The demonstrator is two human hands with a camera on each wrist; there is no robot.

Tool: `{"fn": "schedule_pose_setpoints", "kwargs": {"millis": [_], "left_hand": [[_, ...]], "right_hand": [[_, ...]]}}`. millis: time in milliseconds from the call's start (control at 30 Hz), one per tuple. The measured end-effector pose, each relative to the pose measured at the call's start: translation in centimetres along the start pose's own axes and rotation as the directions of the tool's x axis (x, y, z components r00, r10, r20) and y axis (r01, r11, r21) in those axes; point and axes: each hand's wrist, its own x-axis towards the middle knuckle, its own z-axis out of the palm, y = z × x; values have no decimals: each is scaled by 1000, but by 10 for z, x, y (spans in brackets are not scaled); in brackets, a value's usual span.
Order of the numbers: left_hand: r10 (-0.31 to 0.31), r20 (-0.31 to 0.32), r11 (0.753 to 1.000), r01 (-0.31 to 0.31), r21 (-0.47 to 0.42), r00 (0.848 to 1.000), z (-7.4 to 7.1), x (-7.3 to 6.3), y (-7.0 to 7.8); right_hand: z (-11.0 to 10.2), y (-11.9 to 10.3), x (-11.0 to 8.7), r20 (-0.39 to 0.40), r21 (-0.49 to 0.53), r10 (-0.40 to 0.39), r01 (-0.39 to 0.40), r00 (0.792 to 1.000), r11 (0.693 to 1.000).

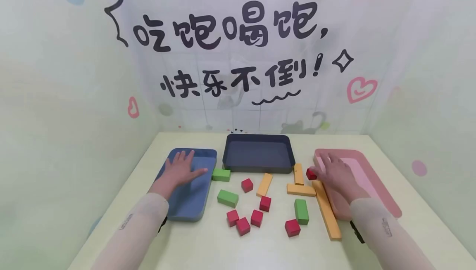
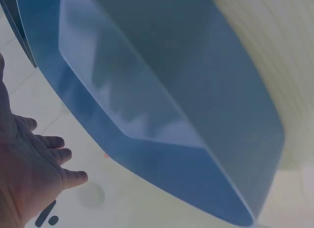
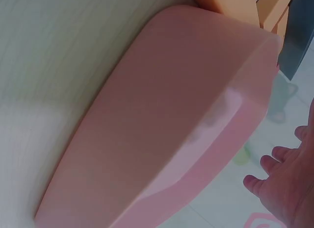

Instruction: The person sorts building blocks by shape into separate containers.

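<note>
My left hand [image 1: 181, 170], fingers spread, is over the blue tray [image 1: 193, 204]. In the left wrist view the same hand [image 2: 34, 174] shows its palm and separated fingers, apart from the tray wall. Over the pink tray [image 1: 383, 197] is my right hand [image 1: 336, 173], also with spread fingers and holding nothing. A red cube [image 1: 310, 174] shows beside its thumb, partly covered. The right wrist view has the hand [image 3: 289, 174] beyond the pink tray's rim. Closest to the left hand's thumb lies a green block [image 1: 222, 175], against the blue tray's side.
A dark navy tray [image 1: 258, 171] stands at the back centre. Between the trays lie several red cubes [image 1: 243, 226], green blocks [image 1: 301, 211] and orange bars [image 1: 264, 184]. One long orange bar [image 1: 328, 214] runs along the pink tray. Walls enclose the table at back and sides.
</note>
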Motion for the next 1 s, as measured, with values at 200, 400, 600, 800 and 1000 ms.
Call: {"fn": "schedule_pose_setpoints", "kwargs": {"millis": [200,400,600,800,1000], "left_hand": [[10,1,1000,-9,-13,1000,0,-9,-9],[28,1,999,-27,-36,1000,-3,-20,-25],[50,2,998,-50,-43,999,-6,-31,-44],[77,-4,995,-77,-70,997,-13,-53,-64],[128,-9,985,-128,-120,992,-15,-73,-86]], "right_hand": [[5,0,-4,-39,-57,-79,77,996,995],[8,-1,-6,-29,-96,-138,134,990,986],[7,-2,-8,-10,-12,-109,109,994,994],[3,-6,-13,-1,32,-115,115,993,993],[-3,-7,-20,-11,51,-132,133,991,990]]}}
